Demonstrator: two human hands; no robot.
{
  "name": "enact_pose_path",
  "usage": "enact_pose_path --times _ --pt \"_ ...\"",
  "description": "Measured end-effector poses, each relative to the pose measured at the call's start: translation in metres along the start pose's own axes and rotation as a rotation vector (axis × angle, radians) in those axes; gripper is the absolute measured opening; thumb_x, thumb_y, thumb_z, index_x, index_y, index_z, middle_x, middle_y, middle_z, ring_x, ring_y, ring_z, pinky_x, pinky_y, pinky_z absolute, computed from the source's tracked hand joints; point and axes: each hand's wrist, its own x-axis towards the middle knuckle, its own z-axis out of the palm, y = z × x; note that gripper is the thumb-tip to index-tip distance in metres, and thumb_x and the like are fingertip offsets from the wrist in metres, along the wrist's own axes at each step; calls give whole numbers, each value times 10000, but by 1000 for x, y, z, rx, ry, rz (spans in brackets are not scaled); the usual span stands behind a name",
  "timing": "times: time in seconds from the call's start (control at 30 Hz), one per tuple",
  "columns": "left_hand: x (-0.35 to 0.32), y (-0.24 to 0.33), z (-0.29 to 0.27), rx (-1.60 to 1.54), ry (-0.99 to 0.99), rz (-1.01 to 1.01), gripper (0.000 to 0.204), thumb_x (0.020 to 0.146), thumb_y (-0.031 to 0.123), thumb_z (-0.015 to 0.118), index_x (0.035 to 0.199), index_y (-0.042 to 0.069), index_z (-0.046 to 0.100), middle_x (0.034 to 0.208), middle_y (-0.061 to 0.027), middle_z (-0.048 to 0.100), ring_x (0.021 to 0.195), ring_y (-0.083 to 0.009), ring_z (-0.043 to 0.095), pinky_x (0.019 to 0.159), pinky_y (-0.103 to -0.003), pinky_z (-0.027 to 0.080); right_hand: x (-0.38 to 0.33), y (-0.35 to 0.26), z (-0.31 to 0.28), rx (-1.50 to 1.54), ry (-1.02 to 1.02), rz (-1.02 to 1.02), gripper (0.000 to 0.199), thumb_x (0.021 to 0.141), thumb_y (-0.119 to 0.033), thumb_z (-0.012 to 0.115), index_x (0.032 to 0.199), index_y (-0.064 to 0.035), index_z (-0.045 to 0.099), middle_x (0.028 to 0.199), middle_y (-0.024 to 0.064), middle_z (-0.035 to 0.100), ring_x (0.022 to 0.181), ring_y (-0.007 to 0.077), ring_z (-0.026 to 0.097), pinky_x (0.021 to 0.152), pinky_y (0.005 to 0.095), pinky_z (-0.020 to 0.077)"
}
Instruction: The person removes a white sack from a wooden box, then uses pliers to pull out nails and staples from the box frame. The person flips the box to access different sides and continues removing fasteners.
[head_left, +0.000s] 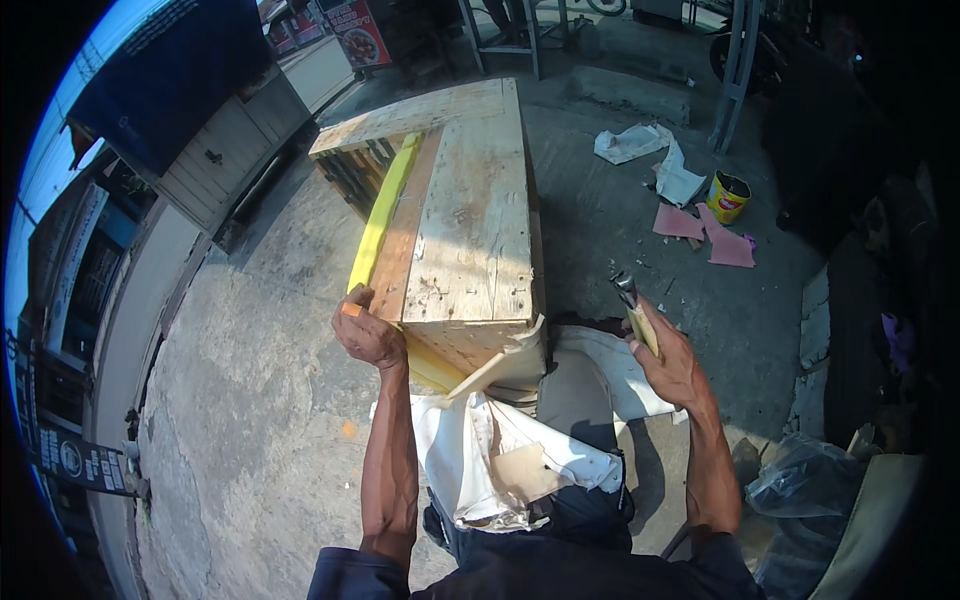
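Observation:
A wooden furniture frame [470, 220] of pale boards stands in front of me, with nail marks on its top. Along its left edge runs a yellow foam strip [383, 220]. My left hand [372, 335] is closed at the near end of that strip, and a small orange patch shows by its fingers. My right hand [672, 365] grips a tool with a dark metal head and pale handle [640, 322], held off the frame's right side; its exact kind is unclear. White torn upholstery cover [455, 450] lies across my lap below the frame's near end.
On the floor at right are a yellow tin [728, 197], pink foam scraps [728, 243] and white cloth scraps [675, 175]. Clear plastic sheeting [805, 475] lies at lower right. A metal post [738, 80] rises at far right; a grey cabinet [215, 150] stands far left.

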Motion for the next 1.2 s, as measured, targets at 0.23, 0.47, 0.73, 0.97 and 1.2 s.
enact_pose_path --times 0.23,0.47,0.73,0.97,1.2 --pt "1 2 -12 101 71 73 381 985 184 429 953 29 776 906 -51 778 1113 -351 624 1009 -452 422 143 -214 74 -1403 -270 -1089 532 990 -147 553 1514 -206 493 1274 91 607 1202 287 590 1040 586 459" --pt "-1 5 -17 29 34 11 382 988 156 418 914 23 768 941 -78 791 1155 -348 603 1064 -454 391 148 -295 150 -2127 -537 -1305 327 985 -308 577 1240 -124 670 1243 99 632 1204 253 584 1063 613 401" --pt "-2 8 -19 -17 -33 -6 355 952 136 438 987 15 769 889 -46 786 1181 -330 586 1051 -447 385 181 -304 170 -2024 -919 -1086 267 903 -242 656 1101 -76 722 878 80 732 745 256 723 664 463 587" --pt "-5 2 -16 -39 25 7 356 955 192 449 948 61 780 981 -58 781 1192 -315 577 1066 -449 364 185 -195 77 -1294 -700 -490 140 899 -78 613 1027 -49 661 961 183 726 931 376 745 786 480 613" --pt "-2 0 -20 -130 76 0 410 1020 235 396 856 65 731 984 -82 777 1181 -338 595 1080 -461 368 192 -269 132 -1525 -537 -961 226 938 -93 609 1157 -50 641 1066 151 657 1021 361 702 800 459 589"
